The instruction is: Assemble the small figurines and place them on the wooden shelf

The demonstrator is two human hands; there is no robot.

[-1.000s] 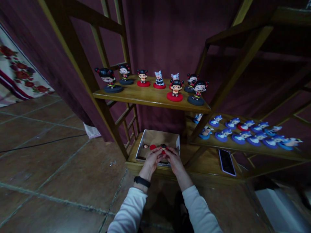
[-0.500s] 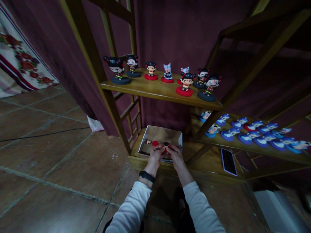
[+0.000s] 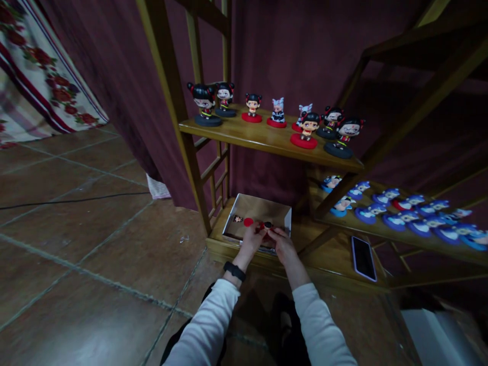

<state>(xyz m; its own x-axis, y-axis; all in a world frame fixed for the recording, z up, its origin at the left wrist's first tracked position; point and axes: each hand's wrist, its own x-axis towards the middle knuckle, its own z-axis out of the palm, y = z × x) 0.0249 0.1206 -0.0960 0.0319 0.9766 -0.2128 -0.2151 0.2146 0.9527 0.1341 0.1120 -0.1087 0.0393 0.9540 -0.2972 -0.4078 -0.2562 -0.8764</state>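
My left hand (image 3: 252, 240) and my right hand (image 3: 282, 245) meet over the front edge of a cardboard box (image 3: 253, 206) on the lowest shelf. Both close on a small figurine (image 3: 267, 227) with a dark head and red body, held between the fingertips. Inside the box lie a loose red round base (image 3: 248, 222) and a small doll head (image 3: 238, 219). A black band sits on my left wrist.
The wooden shelf (image 3: 267, 143) above carries several black-haired figurines on red and dark bases. A lower shelf to the right (image 3: 385, 231) holds several blue figurines lying flat. A phone (image 3: 363, 258) lies on the bottom board. Tiled floor spreads left, with a floral cloth (image 3: 41, 76).
My view has shifted, so the shelves and box sit further right and slightly higher. Both hands stay closed on the small figurine over the box.
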